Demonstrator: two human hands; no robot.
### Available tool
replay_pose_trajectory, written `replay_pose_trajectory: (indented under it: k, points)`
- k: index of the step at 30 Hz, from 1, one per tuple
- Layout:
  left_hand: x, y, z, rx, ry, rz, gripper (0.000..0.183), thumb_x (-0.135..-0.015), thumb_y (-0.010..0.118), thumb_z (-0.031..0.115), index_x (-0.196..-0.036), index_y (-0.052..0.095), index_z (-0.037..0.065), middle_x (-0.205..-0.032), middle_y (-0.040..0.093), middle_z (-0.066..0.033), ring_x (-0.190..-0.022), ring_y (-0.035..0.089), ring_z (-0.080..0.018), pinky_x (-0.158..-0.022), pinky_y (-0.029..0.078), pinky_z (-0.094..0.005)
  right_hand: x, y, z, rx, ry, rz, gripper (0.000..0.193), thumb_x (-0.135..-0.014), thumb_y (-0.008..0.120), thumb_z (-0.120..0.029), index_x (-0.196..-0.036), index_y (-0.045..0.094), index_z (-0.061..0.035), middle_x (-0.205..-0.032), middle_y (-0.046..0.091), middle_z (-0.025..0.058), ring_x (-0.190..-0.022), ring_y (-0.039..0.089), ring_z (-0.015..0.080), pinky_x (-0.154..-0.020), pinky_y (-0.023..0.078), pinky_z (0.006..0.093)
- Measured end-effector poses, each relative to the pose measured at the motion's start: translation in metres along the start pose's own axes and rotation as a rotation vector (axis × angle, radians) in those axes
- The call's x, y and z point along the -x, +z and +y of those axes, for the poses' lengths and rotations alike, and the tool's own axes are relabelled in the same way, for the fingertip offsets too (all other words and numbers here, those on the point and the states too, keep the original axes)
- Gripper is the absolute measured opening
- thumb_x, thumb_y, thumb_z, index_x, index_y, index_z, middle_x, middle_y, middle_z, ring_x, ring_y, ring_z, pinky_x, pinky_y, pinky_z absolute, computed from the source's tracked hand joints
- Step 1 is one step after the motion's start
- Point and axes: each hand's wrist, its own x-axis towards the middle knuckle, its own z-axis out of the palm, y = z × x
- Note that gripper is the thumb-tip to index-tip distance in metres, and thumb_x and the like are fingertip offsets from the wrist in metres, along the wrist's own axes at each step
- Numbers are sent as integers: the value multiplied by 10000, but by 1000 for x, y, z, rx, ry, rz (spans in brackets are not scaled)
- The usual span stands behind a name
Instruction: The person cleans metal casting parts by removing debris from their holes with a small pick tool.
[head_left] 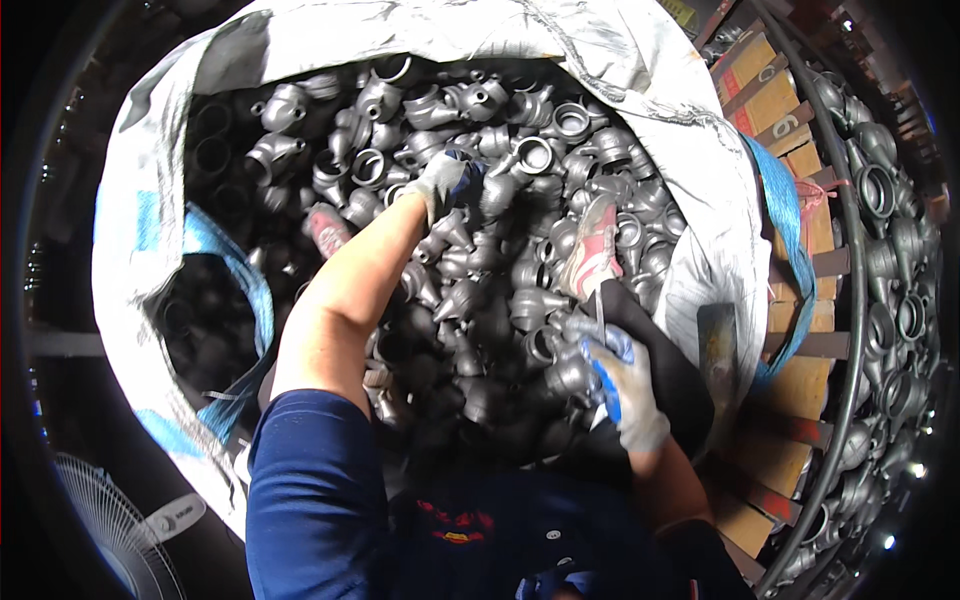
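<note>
Dark grey metal castings [460, 300], rounded with short necks and ring-shaped openings, fill a large white woven bulk bag [140, 220]. My left hand [440, 187], in a grey and blue glove, reaches far into the pile. Its fingers bend down among the castings in shadow, so their grip is hidden. At the lower right, my right hand [630, 390] wears a similar glove, its fingers closed round a thin, flat metal tool [600, 312] that points up. A casting [570, 375] lies right beside its fingers.
My pink and grey shoes [595, 250] are among the castings inside the bag. Blue straps [790, 260] hang at its sides. To the right are cardboard and slats [800, 310], a dark curved rail and more castings [880, 260]. A fan [110, 530] stands lower left.
</note>
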Motion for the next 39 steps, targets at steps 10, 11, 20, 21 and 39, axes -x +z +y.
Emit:
replay_pose_trajectory:
  k: [10,11,20,21,39]
  points:
    - [154,-155,144,2234,-479,121,302,-988,516,237,-1163,587,2,-1002,673,-98,-883,662,-191,-770,546,-308,7,15,7,-27,-232,-62,410,-906,629,-107,-1277,526,34,-965,623,49,-739,582,70,-639,466,185]
    - [159,-158,159,2442,-368,227,321,-1002,479,244,-1201,566,7,-1087,646,-98,-953,652,-186,-812,558,-327,14,21,8,42,-163,-114,377,-927,593,-133,-1250,523,49,-819,612,37,-687,574,80,-606,445,184]
    - [187,-130,185,2748,-202,201,387,-988,507,201,-1349,451,72,-1288,573,-117,-1123,606,-258,-896,560,-426,61,61,13,-58,-328,-122,257,-871,639,-114,-1069,641,50,-846,655,30,-667,558,38,-607,435,181]
    - [188,-127,184,2628,-214,201,388,-979,517,174,-1344,454,62,-1293,572,-113,-1134,599,-253,-901,556,-403,62,63,12,-71,-360,-104,255,-868,642,-105,-1063,641,60,-897,662,47,-734,595,61,-670,467,199]
    - [192,-120,171,2400,-389,489,284,-975,523,224,-1218,580,88,-1190,609,-58,-1080,607,-201,-915,516,-348,55,65,9,120,-512,-29,350,-853,588,20,-1199,548,58,-1024,658,128,-886,669,185,-824,553,301]
